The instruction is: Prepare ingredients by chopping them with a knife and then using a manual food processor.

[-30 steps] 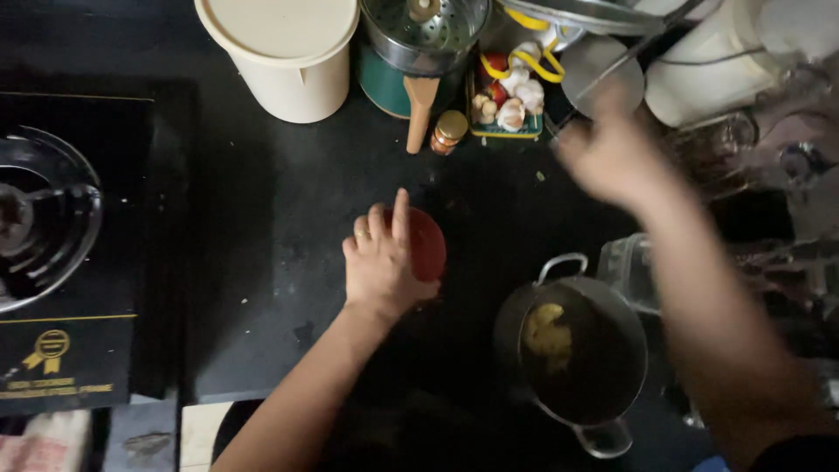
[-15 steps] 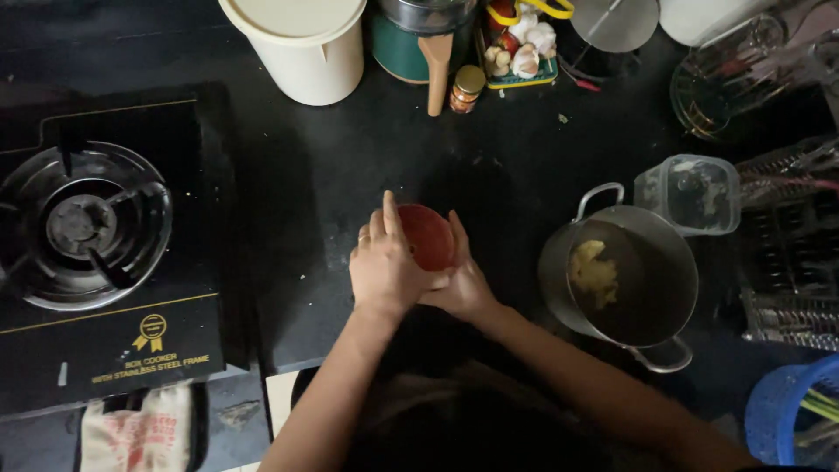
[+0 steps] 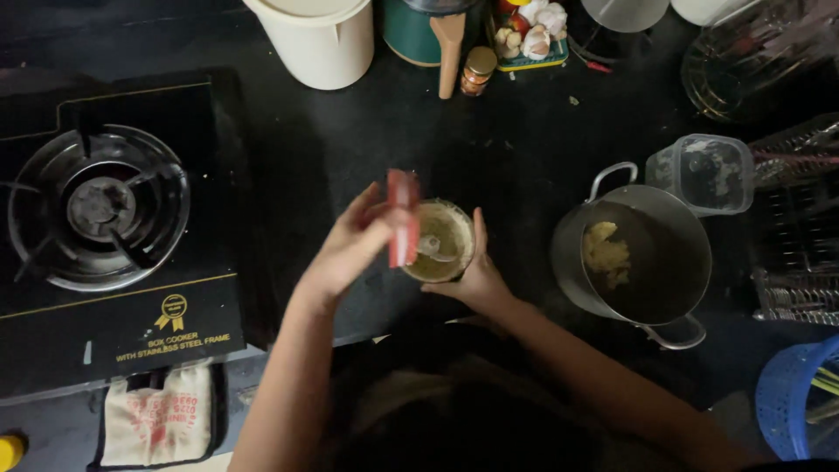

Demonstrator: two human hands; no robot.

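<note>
Fingers pinch red lid (jar open).

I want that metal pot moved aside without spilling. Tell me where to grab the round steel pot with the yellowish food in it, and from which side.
Take the round steel pot by its two loop handles: the far one at its upper left rim, the near one at its lower right. Come from above with a hand on each. They sit opposite, so it should stay level. The transparent lidded plastic container crowds the far side.

Both hands raised mid-frame, left fingers pinched, right cupped, forearms converging
</note>
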